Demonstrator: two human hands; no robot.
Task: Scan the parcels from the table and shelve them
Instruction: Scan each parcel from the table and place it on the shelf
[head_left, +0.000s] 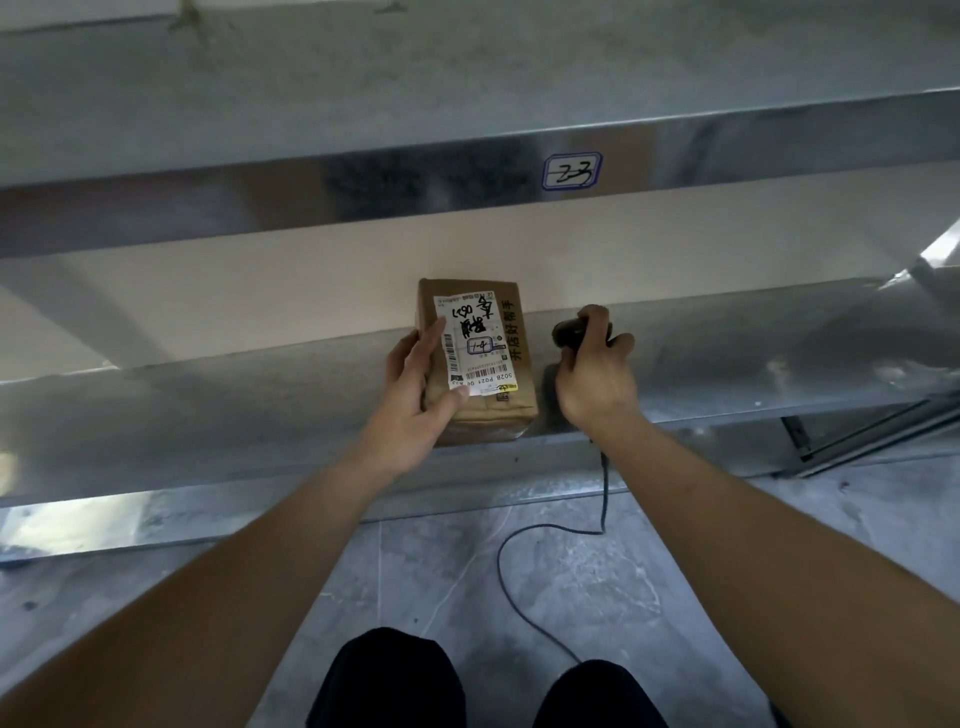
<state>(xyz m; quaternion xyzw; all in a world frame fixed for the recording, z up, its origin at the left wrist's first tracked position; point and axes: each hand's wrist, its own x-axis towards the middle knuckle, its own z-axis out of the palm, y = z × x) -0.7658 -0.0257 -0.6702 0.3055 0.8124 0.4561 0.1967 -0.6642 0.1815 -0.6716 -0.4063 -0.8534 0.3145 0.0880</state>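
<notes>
Head view: left hand (415, 384) is gripping a cardboard parcel (480, 364) resting on the metal shelf (208, 415); right hand (595, 371) is clutching the corded scanner (569, 331) beside it.

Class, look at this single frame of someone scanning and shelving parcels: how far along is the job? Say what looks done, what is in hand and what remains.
Done: the cardboard parcel has reached the metal shelf, below the tag marked 2-3. In hand: the left hand grips the parcel, label up; the right hand holds the corded barcode scanner. Left: releasing it. Whether it was scanned, or other parcels wait, cannot be told.
</notes>
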